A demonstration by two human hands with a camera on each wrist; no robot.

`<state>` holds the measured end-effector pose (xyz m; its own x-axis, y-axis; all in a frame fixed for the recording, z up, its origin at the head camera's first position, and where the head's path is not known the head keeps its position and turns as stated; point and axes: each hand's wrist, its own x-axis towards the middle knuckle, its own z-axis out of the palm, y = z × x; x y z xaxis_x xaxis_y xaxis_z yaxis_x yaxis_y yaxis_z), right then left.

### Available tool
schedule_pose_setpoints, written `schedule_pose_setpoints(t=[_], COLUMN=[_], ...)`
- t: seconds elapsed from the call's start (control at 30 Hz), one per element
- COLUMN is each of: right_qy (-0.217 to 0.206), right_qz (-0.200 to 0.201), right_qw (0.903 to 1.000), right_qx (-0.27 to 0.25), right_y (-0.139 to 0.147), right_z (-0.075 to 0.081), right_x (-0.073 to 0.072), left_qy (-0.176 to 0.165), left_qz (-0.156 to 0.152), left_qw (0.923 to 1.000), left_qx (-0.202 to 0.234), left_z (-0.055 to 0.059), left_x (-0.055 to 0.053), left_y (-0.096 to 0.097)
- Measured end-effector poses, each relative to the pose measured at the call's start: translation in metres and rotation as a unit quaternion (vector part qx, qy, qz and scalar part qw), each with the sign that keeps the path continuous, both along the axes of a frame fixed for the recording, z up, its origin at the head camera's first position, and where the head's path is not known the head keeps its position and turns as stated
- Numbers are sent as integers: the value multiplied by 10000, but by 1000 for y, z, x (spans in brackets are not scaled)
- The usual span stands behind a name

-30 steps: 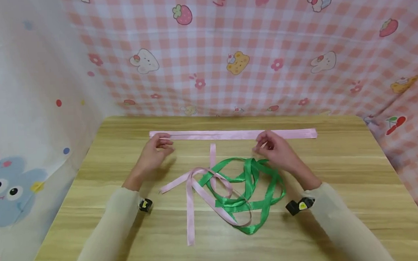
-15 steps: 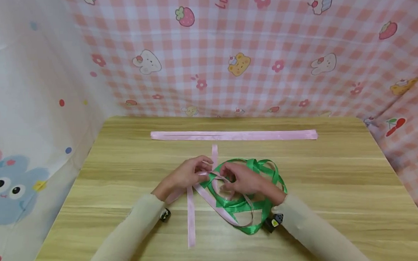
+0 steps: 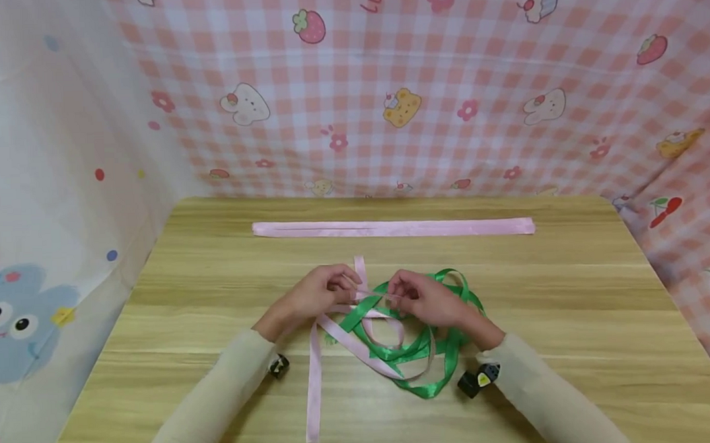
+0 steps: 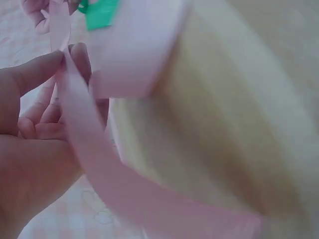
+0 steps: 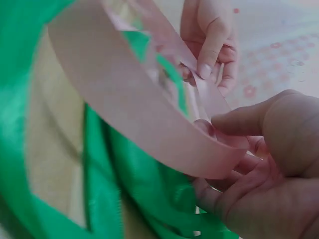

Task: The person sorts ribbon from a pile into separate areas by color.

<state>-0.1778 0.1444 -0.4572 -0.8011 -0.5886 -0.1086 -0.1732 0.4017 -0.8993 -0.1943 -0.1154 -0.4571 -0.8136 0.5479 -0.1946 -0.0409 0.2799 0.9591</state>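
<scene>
A loose pink ribbon (image 3: 351,344) lies tangled with a green ribbon (image 3: 429,383) on the wooden table. My left hand (image 3: 321,292) pinches the pink ribbon between thumb and forefinger, seen close up in the left wrist view, where the pink ribbon (image 4: 82,117) hangs past the palm. To its right, my right hand (image 3: 426,299) pinches another point of the same ribbon, and a short stretch runs between both hands. In the right wrist view a pink loop (image 5: 144,109) curves out from the right fingers, in front of the green ribbon (image 5: 144,184).
A folded pink ribbon strip (image 3: 393,228) lies straight across the back of the table (image 3: 542,279). Behind it hangs a pink checked cloth (image 3: 419,60), with a white printed cloth (image 3: 43,162) on the left.
Both hands have come inward and down from beside the back strip to the loose ribbons and taken hold of the pink one. Its free front end has slid slightly left and nearer.
</scene>
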Motion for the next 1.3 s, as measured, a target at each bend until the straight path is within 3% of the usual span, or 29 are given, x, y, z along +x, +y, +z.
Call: schedule_pose_setpoints(t=[0.13, 0.23, 0.4, 0.5, 0.63, 0.77, 1.03, 1.2, 1.3], right_qy=[-423, -638, -673, -645, -712, -724, -435, 43, 208], right_qz=[-316, -533, -720, -699, -494, -263, -26, 35, 176], right_qw=[9976, 9931, 9902, 9919, 9933, 9923, 9875, 9921, 9936], right_qx=[-439, -828, -990, -843, -766, -968, -1517, -1252, -1100], right_y=[3, 5, 12, 18, 26, 32, 45, 63, 74], right_z=[14, 25, 42, 51, 60, 66, 93, 109, 114], right_x=[1, 1, 1, 1, 2, 2, 2, -1, -2], left_qy=[116, 421, -90, -183, -33, 60, 676, 743, 710], left_qz=[-11, -127, -229, -148, -30, -18, 282, 81, 150], left_qw=[9999, 9990, 9997, 9997, 9995, 9979, 9968, 9969, 9973], left_qx=[50, -105, 41, 88, 310, 640, 324, 242, 140], left_z=[10, 19, 36, 44, 52, 57, 73, 79, 79], left_x=[-3, -6, -6, -4, -2, -3, -3, -3, -2], left_y=[-4, -8, -13, -17, -25, -37, -68, -94, -107])
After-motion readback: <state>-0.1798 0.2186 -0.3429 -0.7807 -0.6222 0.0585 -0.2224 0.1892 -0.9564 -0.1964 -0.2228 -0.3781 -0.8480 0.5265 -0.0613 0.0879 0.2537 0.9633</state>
